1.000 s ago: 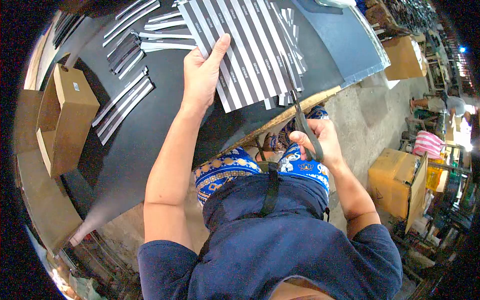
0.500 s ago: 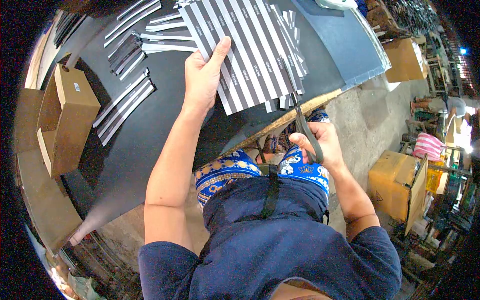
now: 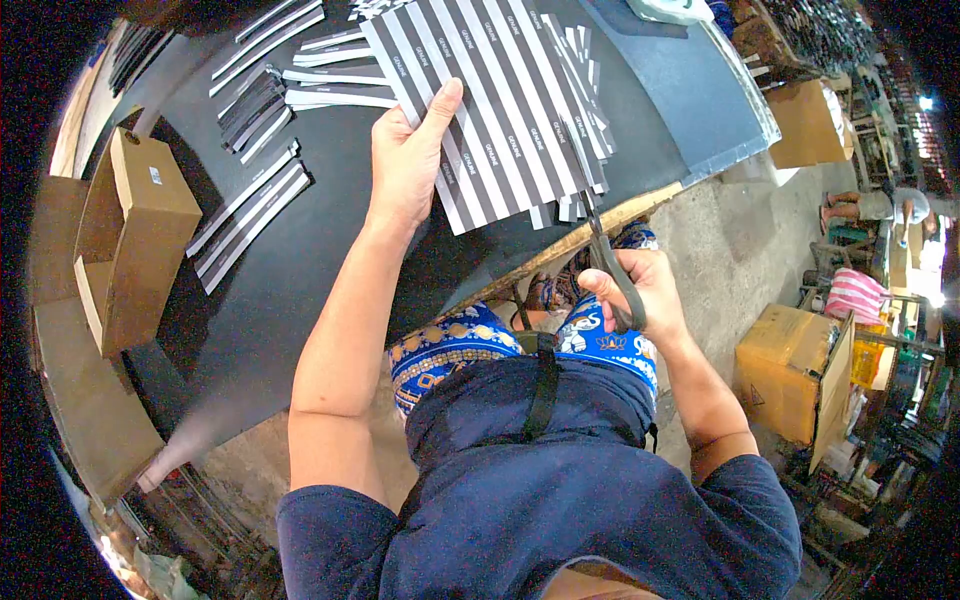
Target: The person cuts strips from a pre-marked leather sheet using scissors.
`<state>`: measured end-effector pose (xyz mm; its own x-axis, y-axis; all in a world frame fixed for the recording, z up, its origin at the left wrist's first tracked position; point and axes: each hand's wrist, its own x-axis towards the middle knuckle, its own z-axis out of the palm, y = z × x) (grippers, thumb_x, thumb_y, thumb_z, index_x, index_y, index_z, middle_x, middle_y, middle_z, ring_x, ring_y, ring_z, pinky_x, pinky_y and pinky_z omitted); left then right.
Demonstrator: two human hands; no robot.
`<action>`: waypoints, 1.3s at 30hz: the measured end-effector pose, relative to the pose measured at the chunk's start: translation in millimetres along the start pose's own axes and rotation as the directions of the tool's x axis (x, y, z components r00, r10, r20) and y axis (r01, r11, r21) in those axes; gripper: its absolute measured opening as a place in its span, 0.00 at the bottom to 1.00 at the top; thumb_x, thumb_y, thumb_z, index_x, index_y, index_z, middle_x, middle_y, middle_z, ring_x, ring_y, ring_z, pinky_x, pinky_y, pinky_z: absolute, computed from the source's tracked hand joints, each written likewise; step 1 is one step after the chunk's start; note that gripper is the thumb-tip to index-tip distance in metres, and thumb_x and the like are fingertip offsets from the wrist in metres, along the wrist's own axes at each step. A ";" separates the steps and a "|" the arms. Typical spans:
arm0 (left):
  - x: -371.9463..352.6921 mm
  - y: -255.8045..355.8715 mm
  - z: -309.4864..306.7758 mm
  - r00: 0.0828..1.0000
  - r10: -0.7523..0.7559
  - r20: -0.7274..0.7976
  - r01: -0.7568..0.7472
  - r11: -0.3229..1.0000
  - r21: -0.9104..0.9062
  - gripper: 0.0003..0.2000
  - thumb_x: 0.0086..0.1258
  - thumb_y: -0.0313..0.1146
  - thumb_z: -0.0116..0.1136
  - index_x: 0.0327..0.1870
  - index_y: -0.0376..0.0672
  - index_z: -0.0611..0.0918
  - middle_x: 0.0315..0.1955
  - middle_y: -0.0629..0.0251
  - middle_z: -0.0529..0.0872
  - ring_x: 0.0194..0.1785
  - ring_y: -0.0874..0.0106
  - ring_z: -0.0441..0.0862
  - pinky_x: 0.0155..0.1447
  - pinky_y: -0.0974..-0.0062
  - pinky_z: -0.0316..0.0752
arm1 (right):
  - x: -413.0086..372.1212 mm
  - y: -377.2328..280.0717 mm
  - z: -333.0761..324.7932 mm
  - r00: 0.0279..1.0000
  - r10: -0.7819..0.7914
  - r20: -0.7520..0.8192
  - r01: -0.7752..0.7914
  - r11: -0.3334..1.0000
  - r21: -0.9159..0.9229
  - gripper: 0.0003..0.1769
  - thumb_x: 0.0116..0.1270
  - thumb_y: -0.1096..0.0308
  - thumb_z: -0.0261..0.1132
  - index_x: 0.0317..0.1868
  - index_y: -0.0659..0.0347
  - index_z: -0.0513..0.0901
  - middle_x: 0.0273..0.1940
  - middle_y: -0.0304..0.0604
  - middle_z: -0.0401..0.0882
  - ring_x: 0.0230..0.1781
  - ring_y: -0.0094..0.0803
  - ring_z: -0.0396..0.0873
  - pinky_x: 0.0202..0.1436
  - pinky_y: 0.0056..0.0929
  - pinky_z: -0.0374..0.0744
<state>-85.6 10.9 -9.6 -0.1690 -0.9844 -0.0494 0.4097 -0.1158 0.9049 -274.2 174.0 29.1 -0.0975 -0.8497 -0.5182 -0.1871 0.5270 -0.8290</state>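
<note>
My left hand (image 3: 408, 160) grips the lower left part of a black-and-white striped sheet (image 3: 490, 110), its thumb on top and its fingers hidden underneath. The sheet carries small printed words. My right hand (image 3: 640, 290) is closed round the handles of dark scissors (image 3: 608, 258). The scissor blades lie along the sheet's right edge, by a narrow strip there. Under and beside that edge lie more loose strips (image 3: 592, 85). Bundles of cut strips (image 3: 262, 215) rest on the dark table (image 3: 290, 330) to the left of my left hand.
An open cardboard box (image 3: 165, 190) stands at the table's left. A blue-grey sheet (image 3: 670, 90) covers the table's right part. Cardboard boxes (image 3: 785, 370) stand on the floor at the right, where another person (image 3: 875, 207) is at the far edge.
The scissor blades look more closed together at the sheet's right edge. The sheet and both hands have shifted very slightly. More of the other person shows at the far right.
</note>
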 end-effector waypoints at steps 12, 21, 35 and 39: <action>-5.2 8.0 5.5 0.999 -0.038 0.008 0.037 0.997 0.075 0.14 0.64 0.37 0.58 0.40 0.33 0.79 0.34 0.63 0.83 0.34 0.80 0.79 0.38 0.82 0.74 | 8.6 -2.4 -1.2 0.999 -0.024 0.044 0.027 0.997 -0.076 0.19 0.54 0.57 0.69 0.20 0.65 0.78 0.13 0.36 0.73 0.10 0.19 0.71 0.13 0.18 0.69; -11.1 4.4 11.5 0.998 -0.017 0.054 0.012 0.996 0.084 0.13 0.64 0.37 0.58 0.40 0.34 0.80 0.33 0.66 0.83 0.34 0.81 0.78 0.39 0.83 0.73 | 24.8 -15.4 -1.3 0.995 -0.102 -0.001 0.102 0.993 -0.055 0.16 0.56 0.60 0.67 0.24 0.67 0.78 0.15 0.37 0.74 0.12 0.19 0.72 0.15 0.18 0.70; -11.7 5.8 11.3 0.997 -0.053 0.064 0.054 0.999 -0.009 0.11 0.63 0.37 0.58 0.39 0.38 0.80 0.34 0.68 0.82 0.34 0.81 0.78 0.37 0.82 0.73 | 30.6 -17.1 -1.5 0.989 -0.146 -0.026 0.145 0.988 -0.057 0.17 0.56 0.59 0.67 0.22 0.66 0.77 0.14 0.36 0.73 0.11 0.19 0.71 0.14 0.19 0.69; -11.0 4.8 11.3 0.997 -0.056 0.060 0.057 0.998 -0.008 0.12 0.64 0.37 0.58 0.40 0.38 0.79 0.34 0.68 0.82 0.35 0.80 0.78 0.38 0.81 0.73 | 30.3 -18.5 -1.3 0.991 -0.129 -0.033 0.127 0.990 -0.053 0.17 0.56 0.59 0.67 0.23 0.67 0.77 0.14 0.36 0.73 0.11 0.19 0.71 0.14 0.19 0.69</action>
<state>-91.9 22.7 0.0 -0.2452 -0.9666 -0.0750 0.4068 -0.1728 0.8970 -275.0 138.4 29.0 -0.1050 -0.9107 -0.3995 -0.2496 0.4130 -0.8759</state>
